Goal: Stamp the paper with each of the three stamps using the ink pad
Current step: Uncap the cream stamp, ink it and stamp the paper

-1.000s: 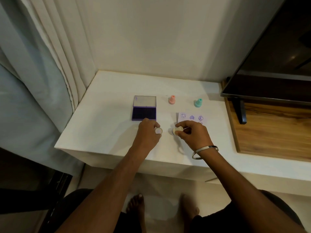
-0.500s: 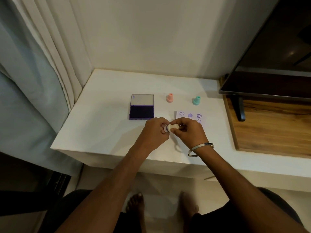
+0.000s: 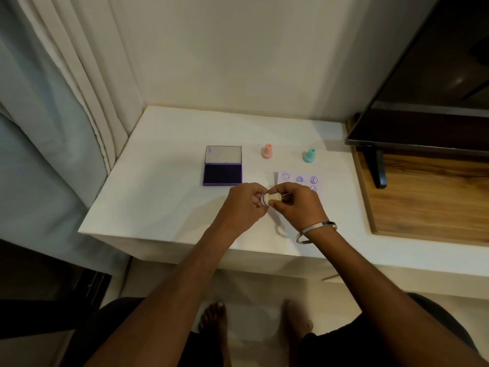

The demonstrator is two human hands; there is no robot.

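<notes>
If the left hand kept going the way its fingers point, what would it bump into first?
The left hand points right, at the cream stamp that it already touches. The right hand, holding the stamp's other end, comes next. How high they hang over the table is unclear.

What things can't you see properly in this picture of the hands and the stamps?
1. Head view: the cream stamp is lying sideways; its picture side is covered by the left hand.
2. The near part of the paper hides behind the right hand, so any prints there are unseen.
3. The prints that show are too small to read.
4. The pink stamp and green stamp stand upright, faces down.
</notes>
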